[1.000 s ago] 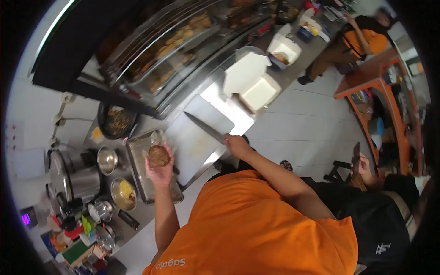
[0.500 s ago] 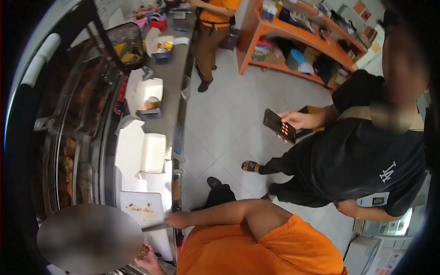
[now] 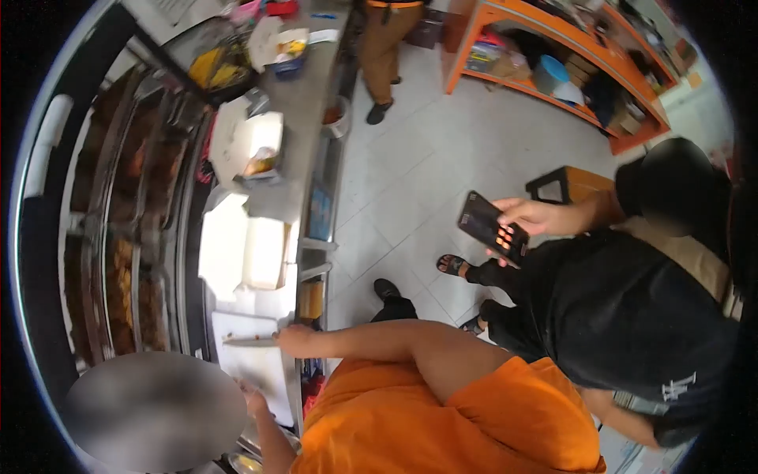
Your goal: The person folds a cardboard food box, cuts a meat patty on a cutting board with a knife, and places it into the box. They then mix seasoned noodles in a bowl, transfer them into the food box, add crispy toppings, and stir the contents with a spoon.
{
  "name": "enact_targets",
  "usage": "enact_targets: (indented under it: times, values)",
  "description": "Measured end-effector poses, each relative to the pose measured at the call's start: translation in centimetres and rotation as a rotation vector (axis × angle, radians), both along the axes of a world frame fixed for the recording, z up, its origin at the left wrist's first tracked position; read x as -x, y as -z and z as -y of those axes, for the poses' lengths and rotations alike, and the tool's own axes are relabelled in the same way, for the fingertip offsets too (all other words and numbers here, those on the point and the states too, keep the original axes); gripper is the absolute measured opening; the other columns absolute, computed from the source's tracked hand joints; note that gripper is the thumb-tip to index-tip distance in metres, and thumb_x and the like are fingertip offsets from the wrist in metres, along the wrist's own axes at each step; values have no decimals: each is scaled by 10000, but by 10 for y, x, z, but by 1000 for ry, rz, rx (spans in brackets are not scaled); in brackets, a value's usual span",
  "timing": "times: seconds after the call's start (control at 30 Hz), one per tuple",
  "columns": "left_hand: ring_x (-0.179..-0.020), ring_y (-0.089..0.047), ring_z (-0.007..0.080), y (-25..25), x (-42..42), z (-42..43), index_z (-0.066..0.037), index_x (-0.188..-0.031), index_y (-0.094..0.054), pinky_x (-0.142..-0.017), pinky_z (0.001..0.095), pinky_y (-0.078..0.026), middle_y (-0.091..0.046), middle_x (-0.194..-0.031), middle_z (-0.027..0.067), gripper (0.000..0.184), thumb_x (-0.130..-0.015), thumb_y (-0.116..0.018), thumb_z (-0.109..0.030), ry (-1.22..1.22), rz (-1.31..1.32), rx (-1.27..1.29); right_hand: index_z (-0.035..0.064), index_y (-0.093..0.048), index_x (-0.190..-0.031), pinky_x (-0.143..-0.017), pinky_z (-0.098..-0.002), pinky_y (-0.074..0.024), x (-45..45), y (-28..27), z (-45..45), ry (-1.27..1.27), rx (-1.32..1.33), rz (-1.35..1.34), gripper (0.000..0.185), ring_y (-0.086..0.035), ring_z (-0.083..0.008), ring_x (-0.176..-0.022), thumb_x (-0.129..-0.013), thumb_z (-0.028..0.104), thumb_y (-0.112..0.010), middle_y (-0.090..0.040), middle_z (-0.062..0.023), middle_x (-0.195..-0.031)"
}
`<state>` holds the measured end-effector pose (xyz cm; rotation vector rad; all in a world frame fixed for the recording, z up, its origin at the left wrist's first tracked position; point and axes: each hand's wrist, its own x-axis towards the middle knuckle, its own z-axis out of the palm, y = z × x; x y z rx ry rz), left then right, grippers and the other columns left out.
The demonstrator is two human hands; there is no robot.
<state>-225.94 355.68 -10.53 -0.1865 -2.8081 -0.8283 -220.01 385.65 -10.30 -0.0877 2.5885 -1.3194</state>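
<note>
My right hand point(image 3: 298, 341) is closed around the handle of a knife point(image 3: 251, 343). Its blade lies across the upper part of a white cutting board point(image 3: 272, 383), near a few brown crumbs. Lower down, my left hand point(image 3: 254, 401) is at the board with its fingers bent. A blurred oval covers part of them, so whatever they hold cannot be made out. Just beyond the board stands an open white takeaway box point(image 3: 266, 253), brightly lit, its lid folded back towards the display case.
Further along the metal counter point(image 3: 304, 142) are more open boxes with food point(image 3: 260, 162). A glass case with food trays point(image 3: 122, 276) lines the left. Behind my right arm, a person in black holds a phone point(image 3: 493, 227). An orange shelf point(image 3: 584, 71) stands at the back.
The knife has swung from the board's lower part up across its crumbs. My left hand, earlier holding a brown piece of food below, has moved up to the board. The whole view has shifted.
</note>
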Motion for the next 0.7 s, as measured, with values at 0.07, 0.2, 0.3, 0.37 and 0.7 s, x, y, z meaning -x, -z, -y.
enact_targets:
  times: [0.07,0.2,0.3,0.37,0.7]
  values:
    - [-880,-610,266,-20,3,-16,36,-1030,-606,-780,389,-504,-624,-989,167,265,-868,-661,-166,48,286,295,-54,-597,-1148,-679,-496,-586,0,-13,-7,-64,-27,23,334,-709,-403,-796,-861,86,-500,-690,-250,-836]
    - [-1039,-574,407,-18,-9,-36,53,-1110,-590,-938,483,-444,-591,-1146,248,476,-852,-689,-334,86,205,536,-56,-590,-1079,-631,-493,-582,4,-3,-7,-71,-83,-52,270,-706,-394,-756,-852,74,-526,-680,-244,-797]
    - [-1274,-434,486,-3,-23,-24,145,-1355,-439,-1083,514,-335,-452,-1383,335,797,-878,-640,-461,-4,57,591,-49,-575,-983,-639,-494,-575,8,-1,-1,-93,-137,-100,172,-698,-406,-747,-854,56,-530,-664,-243,-759]
    - [-1292,-403,484,12,-37,-12,75,-1377,-456,-1093,537,-313,-423,-1405,314,683,-906,-642,-384,-79,-79,366,-46,-573,-990,-647,-504,-558,8,-2,5,-113,-114,-110,165,-682,-420,-746,-872,58,-524,-655,-246,-759]
    - [-1179,-528,188,-38,-122,31,-2,-1347,-459,-1033,316,-391,-580,-1275,105,419,-984,-587,-167,-325,267,-903,-16,-537,-1044,-721,-538,-513,89,-99,151,-363,-43,-114,228,-656,-450,-828,-967,198,-524,-656,-268,-829]
